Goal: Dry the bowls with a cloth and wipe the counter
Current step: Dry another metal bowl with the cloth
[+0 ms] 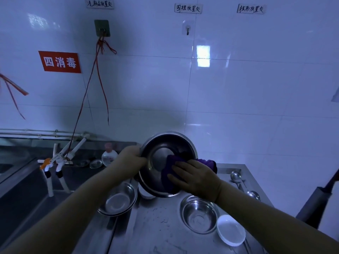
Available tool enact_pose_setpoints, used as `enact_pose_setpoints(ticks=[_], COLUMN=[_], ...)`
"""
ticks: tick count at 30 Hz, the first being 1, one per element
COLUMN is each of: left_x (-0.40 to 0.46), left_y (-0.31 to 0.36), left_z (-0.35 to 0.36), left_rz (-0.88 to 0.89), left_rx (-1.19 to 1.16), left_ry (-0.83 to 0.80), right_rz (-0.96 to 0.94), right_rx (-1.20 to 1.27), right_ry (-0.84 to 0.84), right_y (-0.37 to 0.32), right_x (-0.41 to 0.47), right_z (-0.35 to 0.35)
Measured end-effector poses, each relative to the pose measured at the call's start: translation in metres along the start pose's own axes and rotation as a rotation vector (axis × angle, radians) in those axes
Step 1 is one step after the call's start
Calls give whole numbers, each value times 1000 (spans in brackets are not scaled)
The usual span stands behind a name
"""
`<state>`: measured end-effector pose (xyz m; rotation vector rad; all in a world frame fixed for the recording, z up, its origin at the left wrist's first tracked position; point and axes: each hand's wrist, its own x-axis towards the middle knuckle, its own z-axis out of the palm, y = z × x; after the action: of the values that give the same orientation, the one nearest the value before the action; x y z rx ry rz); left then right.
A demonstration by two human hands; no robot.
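While the left hand (131,158) grips the rim of a large steel bowl (161,154) with its fingers curled over the edge, the bowl is held tilted above the steel counter (157,226), its inside facing the camera. The right hand (194,177) presses a purple cloth (169,173) against the bowl's inner wall, fingers spread fairly flat over the fabric; part of the cloth drapes over the bowl's right rim. Below the left forearm sits a stack of shallow steel bowls (118,200) at the counter's left edge. Near the right forearm rests a deeper steel bowl (199,215), with a small white dish (230,230) just beside it. Two ladles (236,177) lie along the counter's right side. Water droplets glisten on the counter between the bowls. A white bottle (109,156) stands behind the left hand.
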<state>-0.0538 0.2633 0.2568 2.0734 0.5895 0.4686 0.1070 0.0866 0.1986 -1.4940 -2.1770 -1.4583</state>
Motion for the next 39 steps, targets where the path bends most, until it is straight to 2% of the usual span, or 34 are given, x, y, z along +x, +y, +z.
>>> enact_pose_setpoints(ticks=[3, 6, 7, 9, 11, 13, 16, 23, 26, 28, 30, 32, 33, 35, 37, 39], left_x=[3, -4, -10, -21, -29, -31, -29, -27, -28, -28, -28, -26, -24, -22, -22, -23], left_y=[1, -9, -12, -18, -21, -23, -22, -16, -16, -23, -28, -26, -26, -23, -16, -9], left_z=[1, 12, 17, 28, 37, 42, 42, 31, 24, 24, 28, 33, 36, 44, 53, 61], left_rz=[24, 117, 208, 515, 782, 892, 928, 1015, 937, 858, 604, 230, 114, 3, -56, -109], left_rx=[47, 346, 464, 687, 854, 997, 1055, 949, 918, 783, 415, -43, -206, -363, -494, -627], left_ry=[-6, 122, 214, 333, 284, 164, 106, 9, 36, 85, 93, 50, 47, 44, 11, -4], right_rz=[12, 97, 141, 220, 269, 300, 301, 181, 185, 345, 599, 868, 1005, 1202, 1244, 1189], right_rx=[20, 33, 43, 69, 86, 107, 127, 144, 101, 100, 153, 248, 315, 453, 523, 531], right_ry=[-42, -121, -154, -204, -222, -238, -254, -147, -144, -123, -71, 25, 83, 178, 191, 140], right_y=[3, -1, -2, -4, -5, -8, -11, 2, 21, 35, 40, 38, 36, 31, 25, 15], right_x=[-1, -5, -6, -7, -4, -2, -3, -13, -22, -27, -30, -25, -20, -5, 11, 24], right_z=[0, 0, 0, -2, -2, -1, 0, -2, -9, -14, -18, -21, -21, -20, -17, -14])
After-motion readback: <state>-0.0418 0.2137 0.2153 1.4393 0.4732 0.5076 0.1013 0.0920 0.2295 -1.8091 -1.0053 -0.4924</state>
